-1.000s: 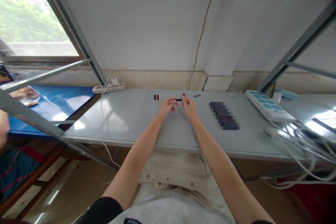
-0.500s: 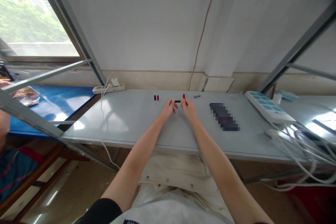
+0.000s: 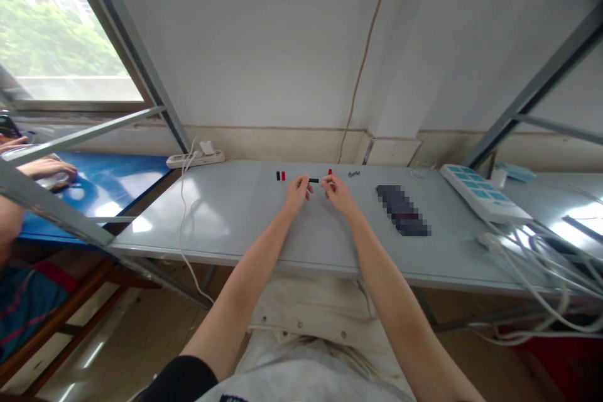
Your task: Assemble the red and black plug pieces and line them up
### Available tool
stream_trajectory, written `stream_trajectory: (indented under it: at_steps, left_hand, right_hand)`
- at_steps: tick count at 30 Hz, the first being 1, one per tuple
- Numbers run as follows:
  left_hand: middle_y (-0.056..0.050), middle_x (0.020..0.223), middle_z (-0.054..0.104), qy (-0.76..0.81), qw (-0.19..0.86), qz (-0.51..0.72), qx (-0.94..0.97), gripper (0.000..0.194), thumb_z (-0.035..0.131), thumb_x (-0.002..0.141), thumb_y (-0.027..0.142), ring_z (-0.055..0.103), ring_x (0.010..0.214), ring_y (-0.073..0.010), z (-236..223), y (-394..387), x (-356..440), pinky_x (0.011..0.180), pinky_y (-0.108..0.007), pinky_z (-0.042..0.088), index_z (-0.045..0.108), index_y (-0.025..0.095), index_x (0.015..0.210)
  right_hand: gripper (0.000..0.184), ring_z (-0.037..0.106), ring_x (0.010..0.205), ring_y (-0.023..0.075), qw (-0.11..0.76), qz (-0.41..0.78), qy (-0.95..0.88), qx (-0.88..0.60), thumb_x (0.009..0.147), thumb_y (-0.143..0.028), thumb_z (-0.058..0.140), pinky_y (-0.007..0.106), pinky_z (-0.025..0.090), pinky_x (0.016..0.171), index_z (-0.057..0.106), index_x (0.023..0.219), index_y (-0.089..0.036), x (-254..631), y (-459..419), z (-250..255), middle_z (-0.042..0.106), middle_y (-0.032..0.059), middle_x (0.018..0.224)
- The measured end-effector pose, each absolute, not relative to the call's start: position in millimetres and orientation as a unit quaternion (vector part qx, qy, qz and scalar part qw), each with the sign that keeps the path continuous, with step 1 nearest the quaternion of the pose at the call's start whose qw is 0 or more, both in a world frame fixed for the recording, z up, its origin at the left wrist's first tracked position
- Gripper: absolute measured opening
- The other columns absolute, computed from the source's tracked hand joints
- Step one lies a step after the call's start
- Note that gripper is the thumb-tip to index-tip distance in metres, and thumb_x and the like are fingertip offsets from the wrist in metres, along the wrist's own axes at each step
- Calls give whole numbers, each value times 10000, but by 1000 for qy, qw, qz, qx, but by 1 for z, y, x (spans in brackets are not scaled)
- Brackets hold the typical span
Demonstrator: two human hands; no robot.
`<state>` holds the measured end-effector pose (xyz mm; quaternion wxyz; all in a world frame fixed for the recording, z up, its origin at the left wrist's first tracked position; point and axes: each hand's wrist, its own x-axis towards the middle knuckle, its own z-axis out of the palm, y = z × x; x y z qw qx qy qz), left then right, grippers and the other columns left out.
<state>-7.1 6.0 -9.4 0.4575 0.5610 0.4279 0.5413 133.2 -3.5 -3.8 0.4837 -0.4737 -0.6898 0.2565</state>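
My left hand (image 3: 296, 195) pinches one end of a small black cylinder (image 3: 313, 180), which points right, toward my other hand. Just across a narrow gap is my right hand (image 3: 338, 193), thumb and fingertips closed together. Whatever is between those fingertips, if anything, is too small to make out. Behind the right fingers a small red piece (image 3: 330, 171) shows in part. To the left, a short black cylinder (image 3: 277, 175) and a red cylinder (image 3: 283, 175) stand side by side on the grey table (image 3: 235, 226). Some tiny metallic parts (image 3: 354, 174) lie to the right.
A pixelated dark object (image 3: 404, 210) lies right of my hands. Farther right are a large white power strip (image 3: 483, 191) and tangled white cables (image 3: 541, 276). Another power strip (image 3: 195, 159) is at the back left. Beyond the metal frame, another person's hand (image 3: 54, 173) rests over a blue table (image 3: 113, 182).
My hands have drawn slightly apart. The black cylinder stays with my left hand, and its right end is now clear of my right fingers. The other person's hand has come farther into view.
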Motion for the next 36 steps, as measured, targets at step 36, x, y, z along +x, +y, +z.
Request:
stream_trajectory:
  at_steps: [36]
  left_hand:
    - [50,466,440,439,460,528,562,306,481,744,433,389,386,-44,-12,7,-6,425,-190,326,507,147,636]
  right_hand:
    - [166,451,522,99,400,215,-742,-494,719,-310,514,225,364,528,574,705,-156,121,-6,-11,544,-6,585]
